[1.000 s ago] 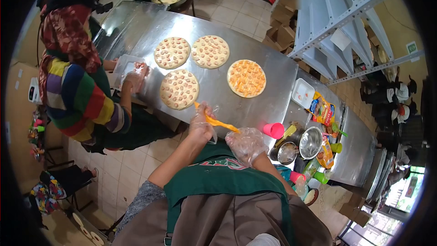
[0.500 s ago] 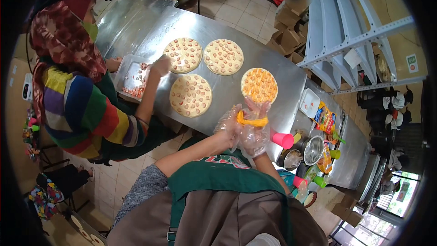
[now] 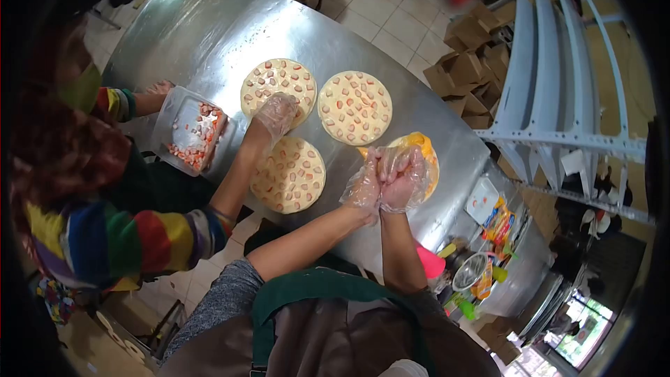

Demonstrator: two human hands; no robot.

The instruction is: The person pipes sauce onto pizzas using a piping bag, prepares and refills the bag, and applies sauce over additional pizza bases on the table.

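Note:
My left hand [image 3: 364,180], in a clear plastic glove, is closed on an orange strip [image 3: 363,152]; a bit of it shows beside the fingertips. Against it, my right hand [image 3: 405,180], also gloved, has its fingers curled together on the strip, most of which is hidden. Both hands are over the near-left side of an orange-topped dough round [image 3: 431,167] and partly cover it. To the left are three rounds dotted with pinkish pieces: one at the middle [image 3: 355,108], one nearer me [image 3: 288,174] and one farther left [image 3: 272,82].
A co-worker's gloved hand [image 3: 276,113] rests over the far-left round. Beside that arm is a clear tub [image 3: 174,117] of chopped pieces. A pink cup [image 3: 430,263], a metal bowl [image 3: 470,272] and a white tray [image 3: 481,199] stand at the right. Metal shelving [image 3: 558,136] rises beyond.
My hands have moved forward over the orange-topped round, and the strip is now mostly hidden. The co-worker's hand has reached onto the far-left round. The view has shifted closer to the table.

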